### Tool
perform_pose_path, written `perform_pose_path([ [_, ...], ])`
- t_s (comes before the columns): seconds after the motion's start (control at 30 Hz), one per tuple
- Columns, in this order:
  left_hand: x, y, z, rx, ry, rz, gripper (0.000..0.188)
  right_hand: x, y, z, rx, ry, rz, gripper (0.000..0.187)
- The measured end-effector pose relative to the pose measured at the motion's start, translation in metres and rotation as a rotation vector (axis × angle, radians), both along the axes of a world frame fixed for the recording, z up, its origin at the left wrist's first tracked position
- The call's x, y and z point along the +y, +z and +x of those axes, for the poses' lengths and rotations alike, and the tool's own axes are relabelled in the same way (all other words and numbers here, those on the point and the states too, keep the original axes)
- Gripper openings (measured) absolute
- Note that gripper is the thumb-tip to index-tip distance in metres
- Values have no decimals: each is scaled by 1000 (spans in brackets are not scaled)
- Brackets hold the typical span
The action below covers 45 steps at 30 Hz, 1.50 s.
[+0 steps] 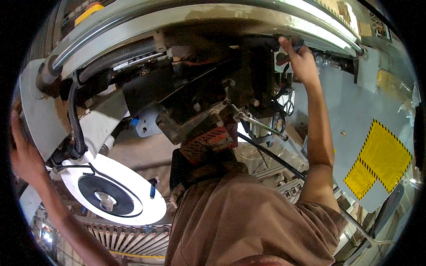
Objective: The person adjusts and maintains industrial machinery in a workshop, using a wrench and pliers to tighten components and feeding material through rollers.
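Observation:
My right hand (303, 65) is raised under the machine's long curved beam (213, 15). Its fingers are closed around a small dark part by the black mechanism (213, 75), with the thumb pointing up; the part itself is mostly covered. At the far left, my left hand (26, 162) lies along the outer edge of a grey end plate (40, 106). One finger there stretches upward, while the others are partly lost at the dark rim. A slim metal rod (264, 125) slants out from the middle of the mechanism.
Below my left arm's side sits a white disc (148, 208) with a black hub (106, 195). Ribbed black hose (75, 117) hangs nearby. Scissors (289, 104) dangle below my right hand. A grey panel (341, 106) with yellow labels (385, 155) stands right. Rollers (133, 239) run below.

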<state>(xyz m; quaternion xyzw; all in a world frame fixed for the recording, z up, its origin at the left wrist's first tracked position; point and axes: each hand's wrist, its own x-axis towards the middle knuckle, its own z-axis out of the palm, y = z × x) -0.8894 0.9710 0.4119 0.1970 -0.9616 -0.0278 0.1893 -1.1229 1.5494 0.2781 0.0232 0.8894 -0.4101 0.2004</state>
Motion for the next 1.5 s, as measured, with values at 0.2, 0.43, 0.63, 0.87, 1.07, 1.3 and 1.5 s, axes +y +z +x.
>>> perform_pose_path([
  [0.2,14,1,-12,66,45,120,34,36,-29,-3,116,54,-69,47],
  [0.43,6,10,-11,9,9,60,34,45,-39,-3,216,74,-36,47],
  [0.63,-10,14,-7,-39,-107,-10,33,46,-38,-12,108,95,13,43],
  [0.87,5,15,-11,8,-98,152,29,56,-57,-9,76,154,-383,31],
  [1.07,22,16,-18,47,-73,214,29,61,-72,-9,116,167,-357,29],
  [1.3,-3,18,-6,28,-51,198,30,60,-69,-8,46,120,-276,31],
  [1.5,10,16,-13,32,-75,203,31,57,-64,-10,244,189,-238,33],
])
